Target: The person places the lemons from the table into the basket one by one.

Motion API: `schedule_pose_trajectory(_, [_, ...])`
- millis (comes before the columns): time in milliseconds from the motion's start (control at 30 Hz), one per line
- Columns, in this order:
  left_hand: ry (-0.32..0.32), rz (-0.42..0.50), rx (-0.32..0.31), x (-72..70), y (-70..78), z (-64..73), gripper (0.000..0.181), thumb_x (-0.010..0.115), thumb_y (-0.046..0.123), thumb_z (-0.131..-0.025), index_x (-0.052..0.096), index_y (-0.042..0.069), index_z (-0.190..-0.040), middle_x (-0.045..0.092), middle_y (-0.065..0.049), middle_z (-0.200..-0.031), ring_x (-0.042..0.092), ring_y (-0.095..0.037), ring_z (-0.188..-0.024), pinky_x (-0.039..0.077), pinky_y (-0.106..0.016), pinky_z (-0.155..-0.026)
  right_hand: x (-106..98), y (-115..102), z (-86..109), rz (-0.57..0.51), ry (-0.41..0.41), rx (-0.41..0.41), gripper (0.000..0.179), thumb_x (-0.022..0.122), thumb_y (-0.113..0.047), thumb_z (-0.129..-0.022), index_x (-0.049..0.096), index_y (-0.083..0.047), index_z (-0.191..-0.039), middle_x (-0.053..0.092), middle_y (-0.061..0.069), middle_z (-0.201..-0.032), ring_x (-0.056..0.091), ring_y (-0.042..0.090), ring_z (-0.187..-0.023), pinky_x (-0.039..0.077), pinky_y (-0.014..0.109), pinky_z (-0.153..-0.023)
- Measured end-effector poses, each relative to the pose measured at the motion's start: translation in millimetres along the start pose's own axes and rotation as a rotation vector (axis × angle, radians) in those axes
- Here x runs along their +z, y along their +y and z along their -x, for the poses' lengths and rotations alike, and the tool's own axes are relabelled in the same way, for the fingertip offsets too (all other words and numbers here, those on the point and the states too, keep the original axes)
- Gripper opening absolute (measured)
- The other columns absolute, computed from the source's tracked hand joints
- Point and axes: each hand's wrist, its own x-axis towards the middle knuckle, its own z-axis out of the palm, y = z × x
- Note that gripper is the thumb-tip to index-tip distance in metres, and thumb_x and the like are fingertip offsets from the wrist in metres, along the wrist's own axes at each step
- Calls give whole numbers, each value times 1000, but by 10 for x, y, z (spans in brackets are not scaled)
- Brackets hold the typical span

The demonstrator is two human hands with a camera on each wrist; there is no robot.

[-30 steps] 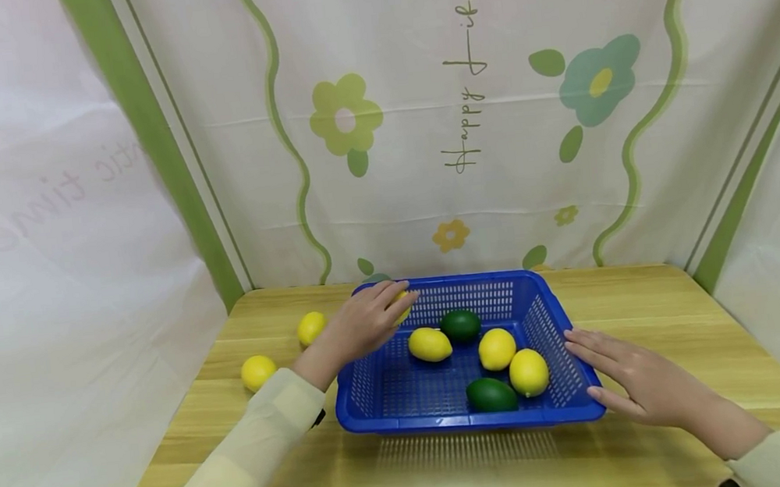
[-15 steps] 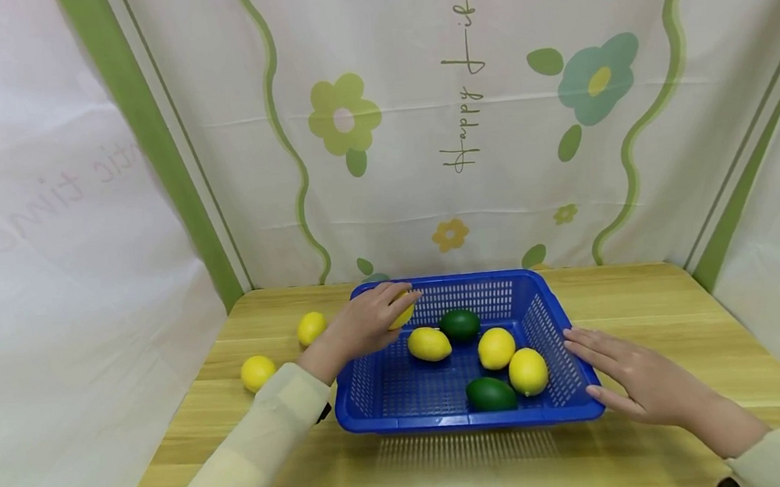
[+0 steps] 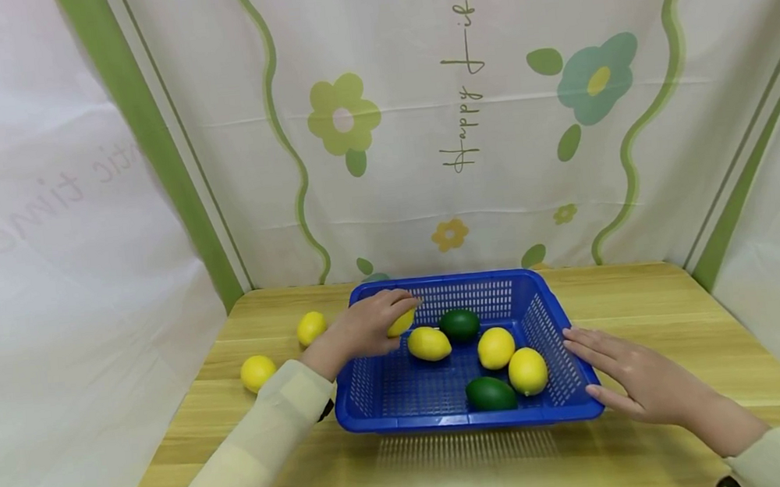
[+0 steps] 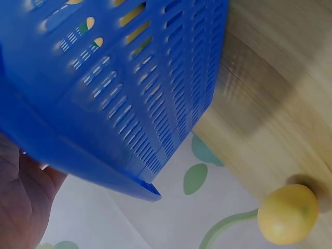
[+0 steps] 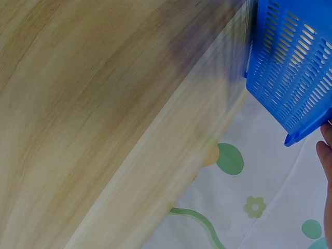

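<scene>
A blue perforated plastic basket [image 3: 449, 422] stands on the wooden table. Over its left rear part, my left hand [image 3: 364, 324] grips a lemon [image 3: 401, 324], the fingers curved over its top. Below and right of that hand lie three lemons [image 3: 429, 345] and two dark green oval fruits [image 3: 491, 394] on the basket floor. My right hand [image 3: 635, 377] rests against the right rim with its fingers fairly straight, holding nothing. From the left wrist view, the basket wall [image 4: 135, 93] hides the held lemon and most of my left hand [image 4: 23, 197].
Two more lemons, a nearer lemon [image 3: 258, 374] and a farther lemon [image 3: 311, 329], lie on the table [image 3: 204, 442] left of the basket. A white curtain [image 3: 413, 194] with printed flowers hangs behind the table's back edge, and similar cloth closes off both sides.
My left hand has sunk slightly lower into the basket with the lemon. The right hand and the other fruits have stayed in place.
</scene>
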Motion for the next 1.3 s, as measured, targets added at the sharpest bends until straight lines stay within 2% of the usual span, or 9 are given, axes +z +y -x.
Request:
schedule_pose_trajectory(300, [-78, 72, -50, 29, 27, -24, 65, 75, 17, -81, 50, 12, -140, 51, -7, -137, 49, -24, -126, 44, -36, -102, -2, 3, 15, 16, -22, 17, 57, 54, -41, -98, 54, 2, -135, 48, 16, -143, 37, 19, -137, 14, 16, -113])
schedule_pose_trajectory(533, [-75, 77, -62, 55, 29, -17, 65, 77, 17, -81, 50, 14, -140, 52, -6, -136, 49, -22, -125, 44, -35, -102, 6, 5, 16, 14, -11, 13, 56, 52, -41, -99, 54, 2, -135, 48, 17, -143, 36, 19, -138, 14, 17, -113])
schedule_pose_trajectory(733, [-97, 114, -86, 57, 35, -2, 64, 77, 16, -81, 51, 13, -140, 51, -9, -138, 48, -25, -127, 44, -38, -103, -3, 2, 24, 13, -33, 29, 56, 56, -39, -98, 53, 1, -137, 47, 16, -144, 35, 18, -139, 13, 16, -113])
schedule_pose_trajectory(1300, [-107, 93, -102, 59, 41, 8, 63, 77, 17, -81, 51, 15, -139, 52, -6, -136, 49, -23, -126, 44, -36, -102, -9, -6, 17, 11, -41, 40, 56, 59, -38, -96, 54, 0, -137, 47, 15, -144, 35, 19, -139, 13, 16, -113])
